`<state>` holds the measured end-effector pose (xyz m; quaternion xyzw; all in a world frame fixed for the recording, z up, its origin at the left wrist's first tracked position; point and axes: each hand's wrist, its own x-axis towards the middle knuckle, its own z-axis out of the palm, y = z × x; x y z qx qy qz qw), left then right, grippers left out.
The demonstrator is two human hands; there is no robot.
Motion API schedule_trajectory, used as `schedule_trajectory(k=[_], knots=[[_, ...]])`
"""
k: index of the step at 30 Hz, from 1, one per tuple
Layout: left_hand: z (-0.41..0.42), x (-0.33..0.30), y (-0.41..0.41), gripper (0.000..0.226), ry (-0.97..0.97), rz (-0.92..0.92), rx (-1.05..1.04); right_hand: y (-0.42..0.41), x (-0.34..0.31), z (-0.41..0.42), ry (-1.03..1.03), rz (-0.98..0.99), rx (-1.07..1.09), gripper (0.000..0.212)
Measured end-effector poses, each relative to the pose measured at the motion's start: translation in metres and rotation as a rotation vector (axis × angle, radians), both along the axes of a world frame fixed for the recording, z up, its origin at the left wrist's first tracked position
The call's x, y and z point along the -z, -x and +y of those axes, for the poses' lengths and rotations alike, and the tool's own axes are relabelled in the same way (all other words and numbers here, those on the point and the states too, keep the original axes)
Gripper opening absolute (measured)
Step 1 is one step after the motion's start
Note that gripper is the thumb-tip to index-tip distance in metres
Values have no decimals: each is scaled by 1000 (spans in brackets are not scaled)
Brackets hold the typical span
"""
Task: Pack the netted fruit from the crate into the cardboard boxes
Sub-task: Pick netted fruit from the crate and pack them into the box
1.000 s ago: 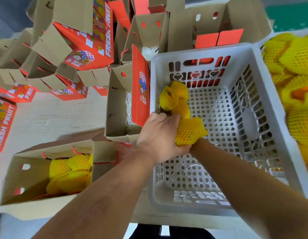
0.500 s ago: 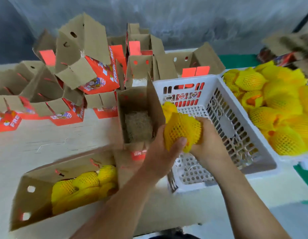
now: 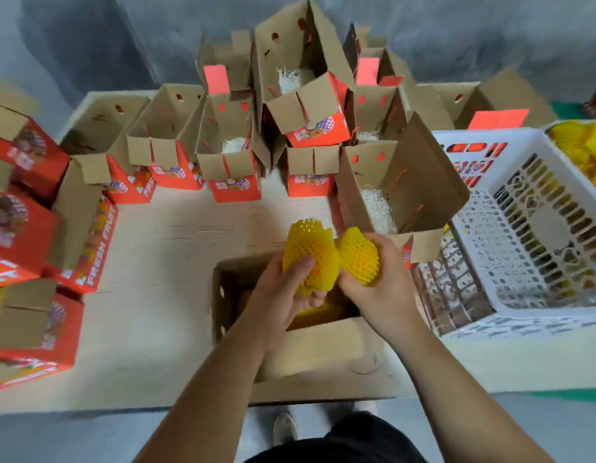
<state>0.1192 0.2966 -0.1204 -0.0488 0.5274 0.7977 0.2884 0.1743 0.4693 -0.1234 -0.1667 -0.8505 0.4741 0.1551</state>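
Note:
My left hand (image 3: pixel 283 295) grips a fruit in yellow foam netting (image 3: pixel 311 253). Beside it my right hand (image 3: pixel 385 289) grips a second netted fruit (image 3: pixel 360 255). Both fruits are held above an open cardboard box (image 3: pixel 323 349) at the table's near edge, where more yellow netted fruit (image 3: pixel 320 310) lies inside. The white plastic crate (image 3: pixel 523 228) to the right shows a bare perforated floor. An open box with white shredded padding (image 3: pixel 376 208) stands just behind my right hand.
Several open red-and-brown "Fresh Fruit" boxes (image 3: pixel 229 155) crowd the back and left of the pale table (image 3: pixel 156 262). A second white crate with yellow netted fruit (image 3: pixel 580 148) sits at the far right. My shoe (image 3: pixel 284 427) shows below the table edge.
Both hands lifted the netted fruit out of the white crate and carried it left, over the near box. The view swung from the crate toward the table's middle.

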Motion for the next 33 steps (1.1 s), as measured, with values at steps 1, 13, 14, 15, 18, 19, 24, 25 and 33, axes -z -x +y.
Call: schedule_trajectory(k=[1, 13, 14, 15, 18, 19, 24, 25, 33], knots=[[-14, 3, 5, 59, 0, -112, -78, 5, 5, -7, 58, -61, 2, 66], [-52, 64, 36, 73, 1799, 941, 568, 21, 32, -23, -319, -409, -91, 67], [-55, 66, 40, 64, 1857, 1011, 590, 23, 30, -22, -291, -423, -91, 65], [-56, 67, 41, 57, 1861, 1044, 598, 24, 30, -21, -263, -435, -86, 62], [-54, 69, 40, 53, 1837, 1177, 700, 28, 31, -21, -248, -491, -109, 62], [-51, 68, 40, 48, 1825, 1279, 714, 29, 32, -22, -257, -508, -130, 62], [-51, 70, 53, 39, 1740, 1357, 974, 32, 30, -25, -354, -536, -236, 66], [-52, 69, 55, 40, 1775, 1311, 988, 35, 28, -26, -397, -530, -274, 67], [-51, 60, 49, 30, 1871, 1209, 876, 74, 47, -57, -819, -632, -537, 69]])
